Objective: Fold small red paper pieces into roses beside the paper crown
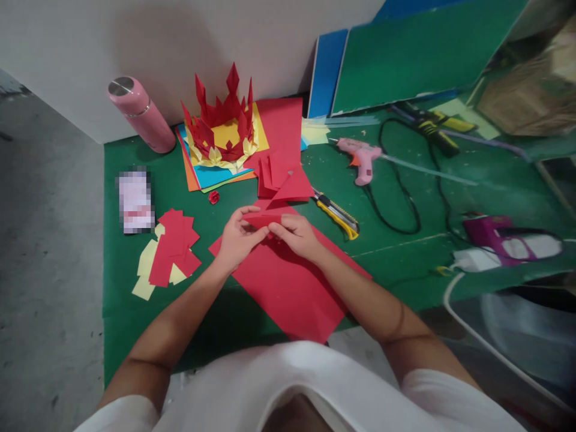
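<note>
A small folded piece of red paper (264, 220) is pinched between my two hands. My left hand (239, 236) grips its left end, thumb against the near edge. On the other end, my right hand (294, 235) closes with thumb and fingers. Beneath both hands a large red sheet (301, 294) lies slantwise across the table. Just beyond my fingers sit folded red paper pieces (283, 183). To the right of them rests a yellow utility knife (336, 216). A red and pale yellow paper crown (220, 135) stands on coloured sheets farther back.
Left of my hands are red and yellow paper scraps (173, 252), a phone (135, 201), a small red paper rose (214, 197) and a pink flask (144, 117). A pink glue gun (362, 157) with its cord, pliers (432, 129) and a power strip (486, 259) lie right.
</note>
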Demonstrator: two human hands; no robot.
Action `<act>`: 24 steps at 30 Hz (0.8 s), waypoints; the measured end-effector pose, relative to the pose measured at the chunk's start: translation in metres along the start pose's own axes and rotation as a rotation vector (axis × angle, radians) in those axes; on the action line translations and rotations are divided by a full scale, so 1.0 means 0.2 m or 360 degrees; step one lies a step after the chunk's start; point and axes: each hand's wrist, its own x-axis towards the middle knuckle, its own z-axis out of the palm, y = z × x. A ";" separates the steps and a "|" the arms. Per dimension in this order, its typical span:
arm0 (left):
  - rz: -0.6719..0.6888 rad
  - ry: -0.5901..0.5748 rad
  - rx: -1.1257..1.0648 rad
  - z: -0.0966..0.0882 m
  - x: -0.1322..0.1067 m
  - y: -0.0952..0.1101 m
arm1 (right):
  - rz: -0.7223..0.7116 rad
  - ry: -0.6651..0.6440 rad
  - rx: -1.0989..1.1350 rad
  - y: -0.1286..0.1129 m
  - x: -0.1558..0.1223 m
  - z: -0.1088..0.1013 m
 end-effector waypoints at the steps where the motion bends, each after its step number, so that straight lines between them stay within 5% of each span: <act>1: 0.0034 0.0039 -0.0034 0.00 0.00 -0.01 | -0.0003 0.0022 0.0002 0.00 0.00 0.01; 7: 0.0107 0.0093 -0.0248 0.01 -0.04 -0.07 | 0.0264 0.0020 0.0184 -0.03 0.00 0.05; 11: 0.0078 0.0019 -0.0230 -0.01 -0.03 -0.06 | 0.0320 -0.0299 0.0202 -0.09 0.02 0.00; 14: 0.0142 -0.0041 -0.0167 -0.03 -0.01 -0.05 | 0.0296 -0.0428 -0.0108 -0.14 0.03 -0.05; 20: 0.0158 -0.0188 0.0228 -0.05 -0.02 -0.08 | 0.0217 -0.0020 0.0085 -0.16 0.01 -0.05; 24: 0.0289 -0.0006 0.0354 -0.06 -0.02 -0.08 | 0.0099 0.0106 0.0117 -0.11 -0.01 0.00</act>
